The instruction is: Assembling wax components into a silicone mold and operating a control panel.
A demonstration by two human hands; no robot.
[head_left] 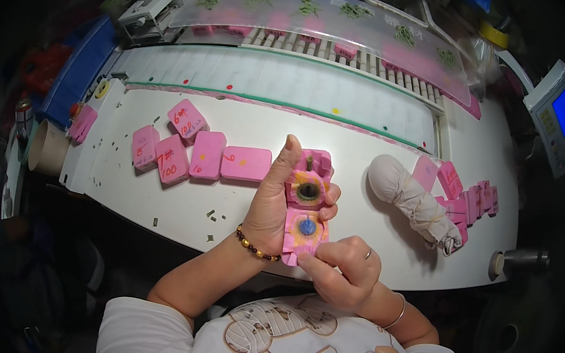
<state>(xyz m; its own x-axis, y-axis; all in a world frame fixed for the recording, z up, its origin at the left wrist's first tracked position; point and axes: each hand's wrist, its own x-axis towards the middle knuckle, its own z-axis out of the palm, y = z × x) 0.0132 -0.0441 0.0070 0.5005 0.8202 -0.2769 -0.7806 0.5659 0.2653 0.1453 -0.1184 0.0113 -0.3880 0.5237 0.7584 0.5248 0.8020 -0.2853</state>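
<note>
My left hand [272,199] holds an opened pink hinged mould [307,203] upright above the near edge of the white table [340,141]. The mould's two halves each show a round recess, stained yellow and dark in the upper one and blue in the lower one. My left thumb points up along its left side, and the fingertips wrap its right edge. My right hand [342,267] pinches the mould's bottom edge with fingers curled. A beaded bracelet sits on my left wrist, a thin bangle on my right.
Several pink blocks [193,151] with red marks lie left of the hands. A white cloth bundle [413,196] and more pink blocks [464,194] lie at the right. A conveyor-like rack [322,44] runs behind, and a small blue-screened control unit [560,115] stands far right.
</note>
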